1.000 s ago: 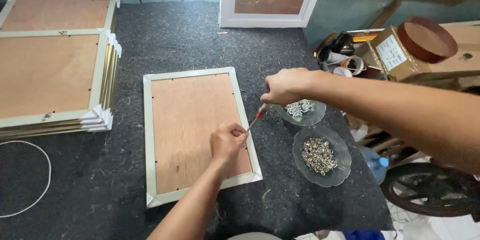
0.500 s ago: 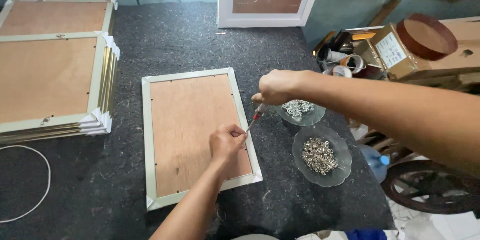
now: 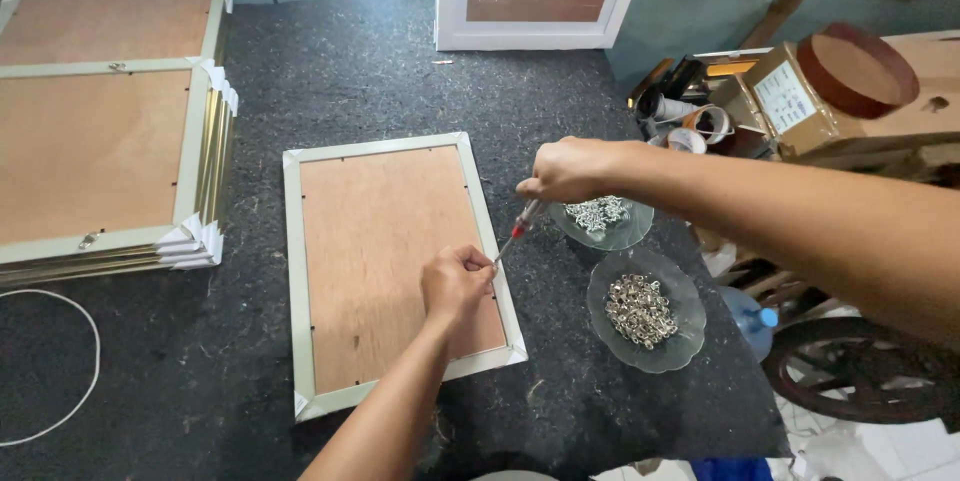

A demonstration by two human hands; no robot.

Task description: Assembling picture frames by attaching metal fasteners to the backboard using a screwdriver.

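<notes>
A pale-framed picture frame with brown plywood backing (image 3: 390, 266) lies face down mid-table, toward the front edge. The left hand (image 3: 457, 281) presses, clenched, on its right rail. The right hand (image 3: 568, 170) grasps a red-handled screwdriver (image 3: 518, 225), tip at that rail.

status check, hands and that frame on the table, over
Right hand shut on red-handled screwdriver. Left hand pinching at right edge of pale-rimmed wooden-backed picture frame. Two glass dishes of metal fittings alongside, apart.
</notes>
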